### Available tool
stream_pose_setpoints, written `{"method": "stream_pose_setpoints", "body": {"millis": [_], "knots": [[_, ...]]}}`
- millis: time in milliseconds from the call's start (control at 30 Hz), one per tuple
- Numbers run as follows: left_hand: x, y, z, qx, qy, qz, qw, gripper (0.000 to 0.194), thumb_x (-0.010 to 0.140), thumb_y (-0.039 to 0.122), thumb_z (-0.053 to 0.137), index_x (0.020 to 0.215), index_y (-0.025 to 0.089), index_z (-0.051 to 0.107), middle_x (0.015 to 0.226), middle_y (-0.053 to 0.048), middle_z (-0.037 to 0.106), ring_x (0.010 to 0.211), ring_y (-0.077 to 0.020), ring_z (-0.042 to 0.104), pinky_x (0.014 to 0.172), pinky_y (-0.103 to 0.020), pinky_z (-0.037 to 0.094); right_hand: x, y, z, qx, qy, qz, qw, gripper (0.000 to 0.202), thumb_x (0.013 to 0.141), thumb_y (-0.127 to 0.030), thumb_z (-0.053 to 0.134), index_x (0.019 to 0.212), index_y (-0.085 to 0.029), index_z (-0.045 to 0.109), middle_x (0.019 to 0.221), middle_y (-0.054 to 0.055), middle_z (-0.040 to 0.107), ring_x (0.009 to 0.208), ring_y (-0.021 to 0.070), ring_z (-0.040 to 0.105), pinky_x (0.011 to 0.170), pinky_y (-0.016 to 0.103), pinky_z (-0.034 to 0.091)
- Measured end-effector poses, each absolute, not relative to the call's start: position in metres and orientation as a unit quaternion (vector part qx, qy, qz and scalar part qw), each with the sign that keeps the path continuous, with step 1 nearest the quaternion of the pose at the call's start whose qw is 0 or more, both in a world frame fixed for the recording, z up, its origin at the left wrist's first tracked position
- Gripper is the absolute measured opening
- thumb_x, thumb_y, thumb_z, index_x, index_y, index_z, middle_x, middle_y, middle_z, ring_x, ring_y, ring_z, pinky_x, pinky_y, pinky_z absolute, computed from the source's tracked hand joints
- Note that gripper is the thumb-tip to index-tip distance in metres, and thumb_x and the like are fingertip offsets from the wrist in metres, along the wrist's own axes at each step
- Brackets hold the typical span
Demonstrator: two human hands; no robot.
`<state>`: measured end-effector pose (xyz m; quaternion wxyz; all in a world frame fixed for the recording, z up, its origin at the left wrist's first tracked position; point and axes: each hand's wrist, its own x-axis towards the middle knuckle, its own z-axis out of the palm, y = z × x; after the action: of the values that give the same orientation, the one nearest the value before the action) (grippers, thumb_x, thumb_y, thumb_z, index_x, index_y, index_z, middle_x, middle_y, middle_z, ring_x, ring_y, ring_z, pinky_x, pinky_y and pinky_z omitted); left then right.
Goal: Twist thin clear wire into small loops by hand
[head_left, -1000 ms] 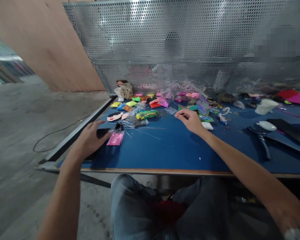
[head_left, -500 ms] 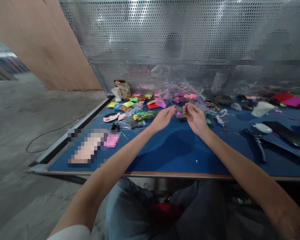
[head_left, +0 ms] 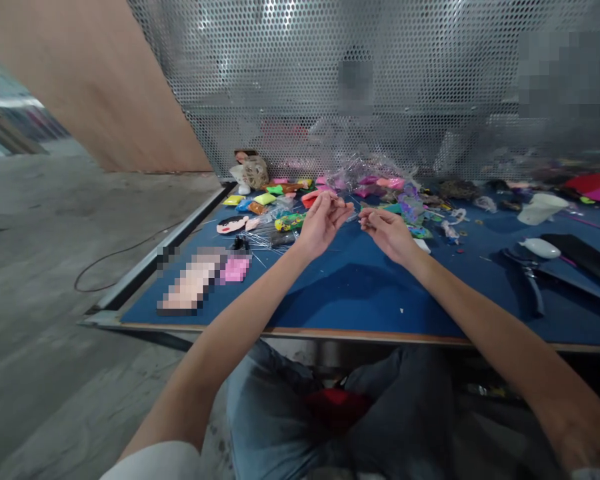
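Observation:
Both hands are raised over the blue tabletop (head_left: 350, 300), a small gap between their fingertips. My left hand (head_left: 325, 220) has its palm turned up and fingers curled, with the thumb near the index finger; anything between them is too small to make out. My right hand (head_left: 384, 230) is closed, thumb against the fingers, and what it may pinch is hidden. Behind the left hand lie a red packet (head_left: 310, 199) and a green and yellow packet (head_left: 289, 222). A purple plastic wrapper (head_left: 411, 203) is just beyond the right hand.
Thin wires (head_left: 265, 240) and a flat clay face (head_left: 231, 225) lie at the left. On the right are a white cup (head_left: 543, 209), a white oval object (head_left: 541, 248), pliers-like tool (head_left: 533, 287) and a black case (head_left: 585, 257). A perforated metal panel (head_left: 300, 73) stands behind.
The fingers of my left hand have curled in and its palm has turned up. My right hand's fingers have drawn together and lowered. The view has shifted slightly.

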<state>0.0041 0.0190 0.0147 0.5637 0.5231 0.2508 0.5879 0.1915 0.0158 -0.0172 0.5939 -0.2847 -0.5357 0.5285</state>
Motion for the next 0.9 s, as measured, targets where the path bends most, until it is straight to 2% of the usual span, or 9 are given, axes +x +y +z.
{"method": "stream_pose_setpoints", "body": {"millis": [200,300,400,500,667,767,900], "knots": [[-0.003,0.003,0.027,0.631,0.275,0.513,0.513,0.037,0.107,0.053,0.027,0.109,0.025,0.051,0.091,-0.004,0.055,0.098,-0.0154,0.062,0.096,-0.037,0.054,0.198,0.008,-0.009,-0.284,-0.557,0.497,0.602,0.043,0.076,-0.069,0.074,0.085,-0.027,0.069,0.106,0.003,0.073,0.103,0.0211,0.067,0.098,0.043,0.054],[-0.004,0.002,0.025,0.639,0.266,0.483,0.536,0.037,0.105,0.056,0.030,0.103,0.026,0.051,0.079,-0.002,0.048,0.085,-0.0149,0.059,0.092,-0.036,0.055,0.199,0.007,-0.011,-0.290,-0.565,0.496,0.593,0.047,0.079,-0.073,0.068,0.079,-0.027,0.065,0.098,0.003,0.074,0.106,0.0233,0.068,0.098,0.046,0.054],[-0.003,0.003,0.022,0.628,0.240,0.460,0.580,0.035,0.103,0.055,0.035,0.095,0.025,0.050,0.071,0.000,0.038,0.072,-0.0144,0.053,0.087,-0.036,0.054,0.201,0.008,-0.014,-0.291,-0.569,0.505,0.580,0.050,0.078,-0.076,0.066,0.073,-0.026,0.061,0.080,0.002,0.071,0.094,0.0225,0.070,0.096,0.045,0.054],[0.000,0.001,0.021,0.616,0.222,0.444,0.611,0.034,0.103,0.052,0.038,0.087,0.023,0.047,0.068,0.001,0.032,0.068,-0.0141,0.048,0.088,-0.037,0.053,0.203,0.008,-0.014,-0.292,-0.568,0.509,0.577,0.056,0.074,-0.082,0.064,0.067,-0.026,0.056,0.065,0.000,0.061,0.079,0.0209,0.067,0.093,0.045,0.055],[0.006,-0.004,0.021,0.596,0.214,0.462,0.621,0.035,0.106,0.042,0.031,0.083,0.021,0.046,0.068,0.000,0.033,0.065,-0.0129,0.046,0.089,-0.039,0.052,0.202,0.006,-0.008,-0.287,-0.598,0.496,0.560,0.068,0.069,-0.092,0.055,0.061,-0.025,0.046,0.054,-0.003,0.041,0.057,0.0160,0.049,0.078,0.041,0.055],[0.008,-0.002,0.020,0.599,0.243,0.472,0.599,0.039,0.107,0.044,0.027,0.081,0.021,0.047,0.073,-0.002,0.039,0.069,-0.0139,0.048,0.084,-0.037,0.052,0.199,0.006,-0.007,-0.304,-0.608,0.489,0.547,0.064,0.075,-0.090,0.051,0.067,-0.027,0.051,0.054,-0.006,0.032,0.050,0.0133,0.036,0.075,0.039,0.054],[0.007,0.006,0.017,0.620,0.241,0.478,0.574,0.044,0.105,0.050,0.032,0.074,0.020,0.041,0.074,-0.003,0.041,0.069,-0.0141,0.048,0.075,-0.034,0.049,0.197,0.010,-0.009,-0.284,-0.596,0.502,0.559,0.048,0.084,-0.076,0.058,0.081,-0.028,0.063,0.055,-0.007,0.029,0.050,0.0128,0.032,0.072,0.037,0.052]]}}
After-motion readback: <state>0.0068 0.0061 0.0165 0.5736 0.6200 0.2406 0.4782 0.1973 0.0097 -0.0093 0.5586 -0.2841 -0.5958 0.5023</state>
